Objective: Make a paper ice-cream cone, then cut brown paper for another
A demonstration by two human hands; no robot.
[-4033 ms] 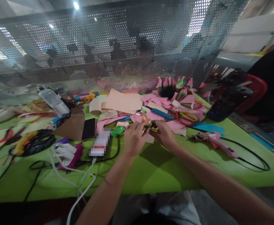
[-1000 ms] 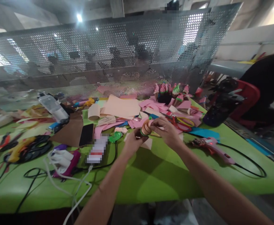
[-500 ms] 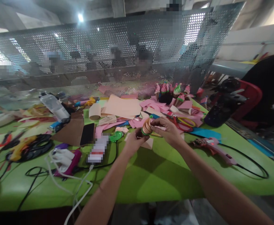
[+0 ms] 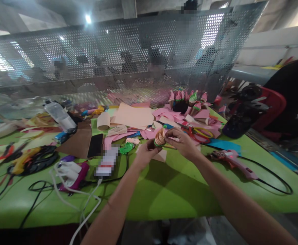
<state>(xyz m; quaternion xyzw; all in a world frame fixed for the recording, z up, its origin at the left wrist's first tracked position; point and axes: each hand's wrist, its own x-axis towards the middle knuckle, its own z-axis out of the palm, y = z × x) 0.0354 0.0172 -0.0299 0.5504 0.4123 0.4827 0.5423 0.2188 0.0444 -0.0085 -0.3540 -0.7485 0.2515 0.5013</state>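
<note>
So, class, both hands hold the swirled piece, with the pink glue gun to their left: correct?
Not left: the head view shows the pink glue gun to the right of the left hand and right hand, which hold the swirled piece.

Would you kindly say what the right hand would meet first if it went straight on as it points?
Most likely the peach swirl, which the left hand grips; the right hand seems to touch it, though exact contact is hard to tell.
</note>
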